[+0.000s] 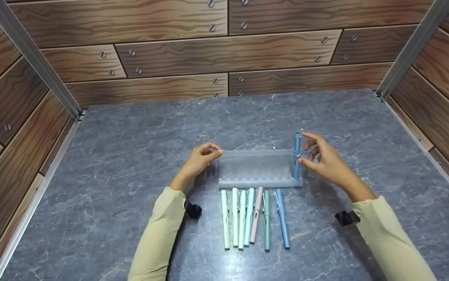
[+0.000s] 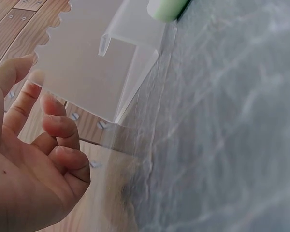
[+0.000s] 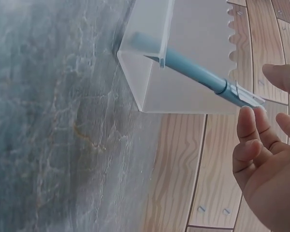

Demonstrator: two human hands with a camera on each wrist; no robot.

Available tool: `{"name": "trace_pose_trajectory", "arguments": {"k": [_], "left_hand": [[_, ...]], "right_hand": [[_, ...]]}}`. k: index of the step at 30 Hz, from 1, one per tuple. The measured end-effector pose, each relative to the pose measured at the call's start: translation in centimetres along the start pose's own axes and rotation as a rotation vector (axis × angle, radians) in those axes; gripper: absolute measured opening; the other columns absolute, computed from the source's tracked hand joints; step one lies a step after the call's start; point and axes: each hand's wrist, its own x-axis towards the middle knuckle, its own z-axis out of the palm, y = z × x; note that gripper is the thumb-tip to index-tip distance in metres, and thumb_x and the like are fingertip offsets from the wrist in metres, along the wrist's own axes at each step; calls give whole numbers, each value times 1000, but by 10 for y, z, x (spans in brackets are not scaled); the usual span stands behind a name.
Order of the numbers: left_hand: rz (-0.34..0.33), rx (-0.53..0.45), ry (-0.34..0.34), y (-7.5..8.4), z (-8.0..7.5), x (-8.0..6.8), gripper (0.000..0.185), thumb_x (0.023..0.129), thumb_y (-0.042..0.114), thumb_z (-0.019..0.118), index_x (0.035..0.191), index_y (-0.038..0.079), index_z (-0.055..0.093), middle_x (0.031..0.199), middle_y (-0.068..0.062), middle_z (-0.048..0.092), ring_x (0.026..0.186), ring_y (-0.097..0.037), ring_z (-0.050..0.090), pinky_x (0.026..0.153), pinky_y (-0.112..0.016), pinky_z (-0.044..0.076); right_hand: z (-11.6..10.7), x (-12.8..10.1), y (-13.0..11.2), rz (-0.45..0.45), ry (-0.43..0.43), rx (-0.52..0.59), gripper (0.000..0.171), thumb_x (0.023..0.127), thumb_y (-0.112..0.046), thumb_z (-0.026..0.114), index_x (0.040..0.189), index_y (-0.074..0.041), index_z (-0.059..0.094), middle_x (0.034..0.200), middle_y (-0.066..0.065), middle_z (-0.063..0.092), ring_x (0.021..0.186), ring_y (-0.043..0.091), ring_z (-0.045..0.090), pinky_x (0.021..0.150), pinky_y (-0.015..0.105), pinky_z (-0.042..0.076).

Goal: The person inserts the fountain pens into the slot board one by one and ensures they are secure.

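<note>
The right hand [image 1: 323,160] has its fingers [image 3: 253,137] loosely spread beside the blue pen [image 1: 297,156]; I cannot tell if they touch it. This pen stands upright in the rightmost slot of the frosted pen stand [image 1: 259,168], in the center of the frame. The left hand [image 1: 201,158] has its fingers [image 2: 60,126] curled, holding nothing, just beside the left end of the stand. Seven pastel pens [image 1: 253,216] lie side by side on the gray marble table [image 1: 111,164], below the stand.
</note>
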Motion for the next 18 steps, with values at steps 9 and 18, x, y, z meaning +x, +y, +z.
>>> {"name": "trace_pose_trajectory", "arguments": {"k": [9,18], "left_hand": [[-12,22,-4,0,-1,-1,15,93,18,64,100,4,64,62,6,43,57,-8,38,56,-21,34],[-2,23,-1,0,-1,0,17,93,17,64,101,2,64,61,7,44,56,-7,39,55,-21,34]], "right_hand": [[1,-15,-10,-6,-35,28,64,88,-9,70,143,-3,36,102,13,57,75,1,53,63,21,44],[4,-27,-20,47,-117,201,69,90,-10,67,146,-3,27,105,15,52,73,6,55,63,22,47]]}}
